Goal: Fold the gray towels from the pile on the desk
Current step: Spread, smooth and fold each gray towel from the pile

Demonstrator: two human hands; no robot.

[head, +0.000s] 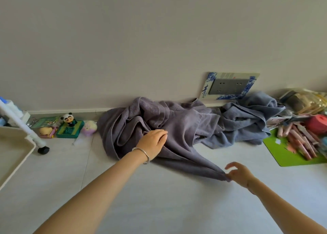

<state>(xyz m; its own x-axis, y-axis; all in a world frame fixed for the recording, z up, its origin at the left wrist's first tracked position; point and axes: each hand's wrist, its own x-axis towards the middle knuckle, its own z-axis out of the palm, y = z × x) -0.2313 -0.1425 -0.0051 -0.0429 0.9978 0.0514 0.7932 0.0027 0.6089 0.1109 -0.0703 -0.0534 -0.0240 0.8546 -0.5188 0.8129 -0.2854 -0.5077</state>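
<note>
Lower frame: 2 bare forearms reach in from the bottom edge. The left hand [153, 141], at centre frame, lies palm down on the purple-gray towel [177, 125], fingers bent over a fold. Cannot tell whether they pinch cloth or only rest on it. The right hand [238, 174], lower right of centre, pinches 1 corner of the same towel between thumb and a finger, with the other fingers spread and lifted. That corner is drawn out to a taut point toward the lower right.

Plain wall [141, 38] fills the upper half. Pale desk [159, 207] fills the lower half.

The purple-gray towel lies crumpled at centre against the wall base. A blue-gray towel [247, 116] is heaped just to its right, touching it.

White cart [14, 145], left edge, 1 black caster on the desk. Green mat [283, 154], right edge, carrying pinkish sticks and a red roll [316, 124]. Blue-and-white card [228, 86] leans on the wall above the towels. Panda figure [68, 119] on a green base, left of the towels. Silver bangle [143, 154] on the left wrist.
</note>
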